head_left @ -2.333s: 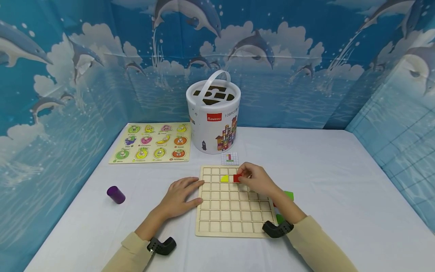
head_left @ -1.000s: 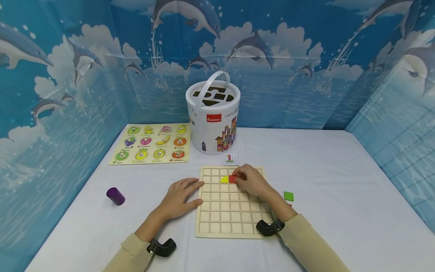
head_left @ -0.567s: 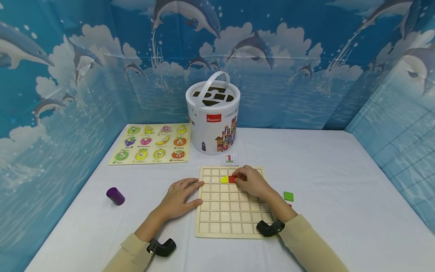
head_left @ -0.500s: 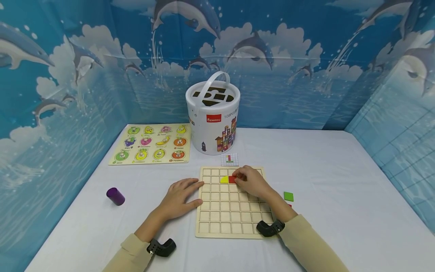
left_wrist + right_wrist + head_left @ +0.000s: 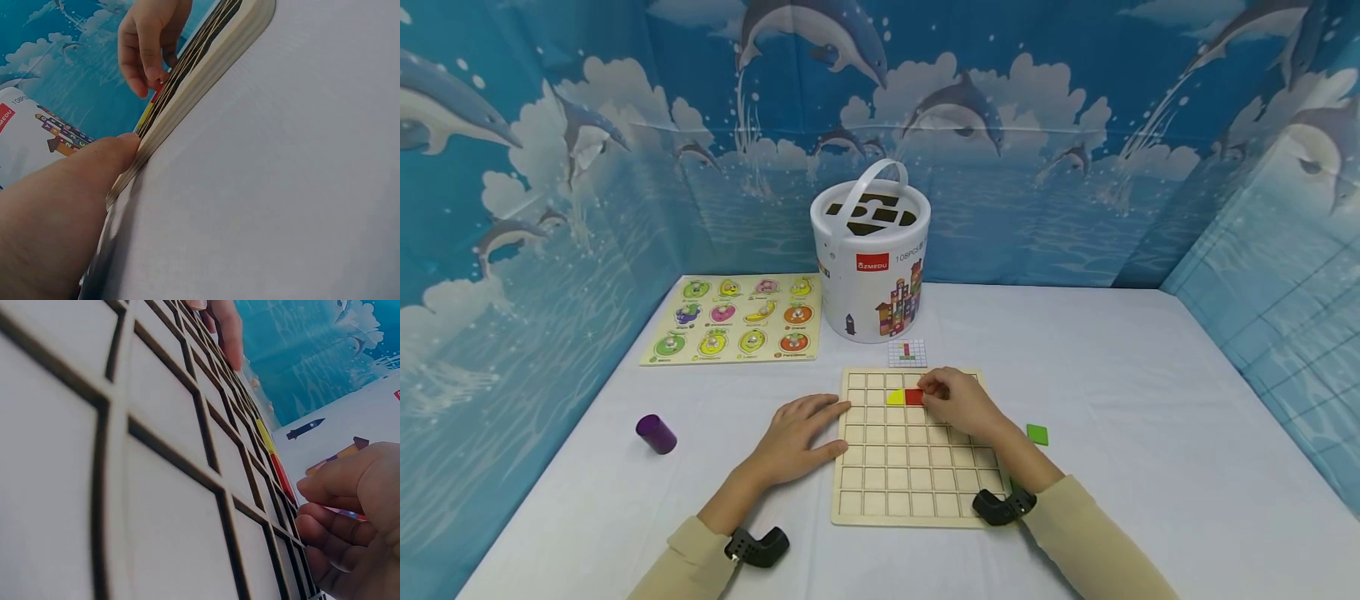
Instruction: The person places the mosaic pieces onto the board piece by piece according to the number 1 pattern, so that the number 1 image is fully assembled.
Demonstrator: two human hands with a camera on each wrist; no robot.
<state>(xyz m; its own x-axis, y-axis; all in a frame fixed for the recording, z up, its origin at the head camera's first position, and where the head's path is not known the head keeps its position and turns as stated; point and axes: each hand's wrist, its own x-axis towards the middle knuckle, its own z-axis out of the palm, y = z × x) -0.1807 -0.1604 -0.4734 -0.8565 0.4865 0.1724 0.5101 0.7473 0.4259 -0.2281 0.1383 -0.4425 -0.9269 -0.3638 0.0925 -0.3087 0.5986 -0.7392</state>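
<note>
We are touching the wooden grid board [image 5: 917, 456] with our left hand [image 5: 801, 437] and holding our right hand [image 5: 957, 403] at the red tile [image 5: 913, 397] adjoining a yellow piece [image 5: 896, 398].

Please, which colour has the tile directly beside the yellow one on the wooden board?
The tile is red; it shows best in the head view.

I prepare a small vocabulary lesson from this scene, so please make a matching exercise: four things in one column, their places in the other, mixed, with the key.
Things:
1. red piece
2. purple cylinder
3. white bucket
4. left hand

Places:
A. at the left edge of the grid board
B. just behind the small card
C. right beside the yellow piece
D. on the white cloth, farthest left of the four

Right pairs: 1-C, 2-D, 3-B, 4-A
</note>
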